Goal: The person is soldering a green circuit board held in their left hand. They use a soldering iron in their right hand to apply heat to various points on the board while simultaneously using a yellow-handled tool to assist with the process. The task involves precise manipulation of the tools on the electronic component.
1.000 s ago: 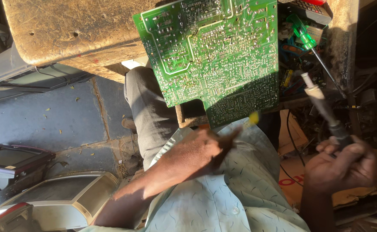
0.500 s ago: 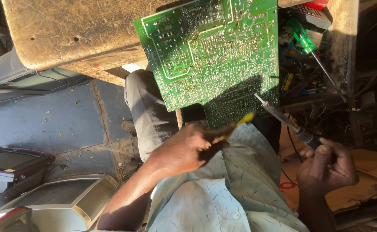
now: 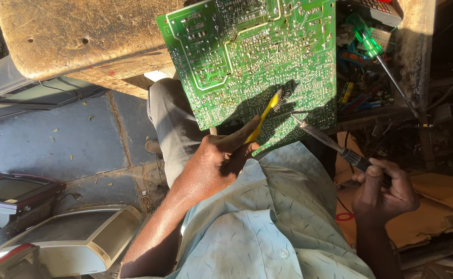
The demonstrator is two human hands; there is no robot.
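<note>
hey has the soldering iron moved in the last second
Yes. The soldering iron in the right hand swung from pointing up beside the circuit board to lying with its tip at the board's lower edge, near the yellow brush.

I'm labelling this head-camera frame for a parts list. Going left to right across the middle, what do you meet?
Grey monitor casing → left hand → yellow brush on the green circuit board → soldering iron → right hand.

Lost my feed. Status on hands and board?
Left hand grips yellow brush, bristles on green board. Right hand holds soldering iron, tip at board. Nothing between.
</note>
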